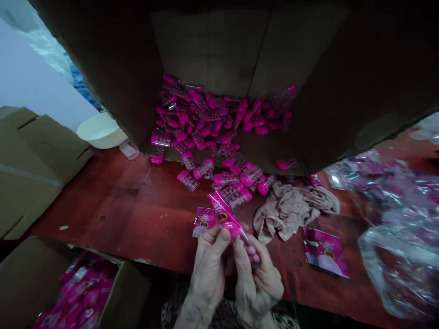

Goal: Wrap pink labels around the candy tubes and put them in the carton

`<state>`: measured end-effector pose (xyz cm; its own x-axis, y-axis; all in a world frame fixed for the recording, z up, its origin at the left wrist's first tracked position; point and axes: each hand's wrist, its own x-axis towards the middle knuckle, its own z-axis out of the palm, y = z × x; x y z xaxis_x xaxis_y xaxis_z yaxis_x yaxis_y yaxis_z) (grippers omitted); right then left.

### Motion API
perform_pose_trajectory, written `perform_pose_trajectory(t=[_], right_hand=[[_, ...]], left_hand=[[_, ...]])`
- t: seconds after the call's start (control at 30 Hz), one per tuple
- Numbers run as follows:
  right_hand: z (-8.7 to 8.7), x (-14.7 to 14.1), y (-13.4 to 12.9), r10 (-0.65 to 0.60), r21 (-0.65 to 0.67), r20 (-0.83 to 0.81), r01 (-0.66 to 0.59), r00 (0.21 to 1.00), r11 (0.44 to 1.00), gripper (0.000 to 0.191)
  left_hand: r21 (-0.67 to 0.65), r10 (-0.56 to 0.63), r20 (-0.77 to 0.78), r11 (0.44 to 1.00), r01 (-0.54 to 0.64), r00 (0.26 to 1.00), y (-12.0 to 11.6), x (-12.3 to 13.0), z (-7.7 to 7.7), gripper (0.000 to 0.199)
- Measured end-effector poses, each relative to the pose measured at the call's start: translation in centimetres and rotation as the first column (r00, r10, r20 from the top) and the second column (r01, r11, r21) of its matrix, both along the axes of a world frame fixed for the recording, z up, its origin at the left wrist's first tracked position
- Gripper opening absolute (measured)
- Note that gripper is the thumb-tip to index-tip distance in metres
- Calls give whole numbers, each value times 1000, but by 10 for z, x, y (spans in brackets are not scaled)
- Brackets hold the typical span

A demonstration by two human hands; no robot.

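My left hand (210, 262) pinches the side of a pink printed packet (224, 214) between thumb and fingers. Round the lower end of the same packet my right hand (255, 278) is closed, its thumb on top. Pink candy balls (253, 254) show through clear plastic at that end; whether the tube sits wholly inside the packet is hidden by my fingers. Flat on the table, just beyond my left hand, lies another pink packet (203, 221). Several clear candy tubes with pink caps (188, 180) are spread on the table past my fingertips.
A large cardboard box (226, 50) opens toward me, with many pink-capped tubes heaped inside. A crumpled cloth (291, 210), a flat packet (325, 252) and clear plastic bags (401, 269) lie to the right. At left are a white bowl (101, 131) and an open carton (128, 292) of pink packets.
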<state>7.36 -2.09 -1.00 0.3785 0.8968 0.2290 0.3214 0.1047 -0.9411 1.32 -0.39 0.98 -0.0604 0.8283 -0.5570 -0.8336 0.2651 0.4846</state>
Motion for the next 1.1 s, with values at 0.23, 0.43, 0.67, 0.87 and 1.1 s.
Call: perform_pose_trajectory(t=[0.23, 0.43, 0.67, 0.87, 1.1], right_hand=[[8, 3, 4, 212, -90, -242, -240, 947, 967, 23], [8, 12, 19, 417, -119, -718, -688, 557, 715, 20], [9, 13, 17, 381, -113, -707, -627, 596, 771, 20], [7, 9, 13, 476, -121, -471, -589, 743, 799, 18], [3, 6, 11, 468, -134, -481, -589, 742, 797, 19]], left_hand=[[64, 60, -17, 996, -59, 998, -3, -7, 3, 15], [224, 96, -230, 974, -43, 968, -1, -29, 0, 19], [224, 23, -398, 972, 73, 917, -3, -34, -5, 13], [209, 154, -395, 975, -74, 906, 0, -53, -8, 23], [113, 231, -360, 972, -204, 904, 4, -49, -12, 17]])
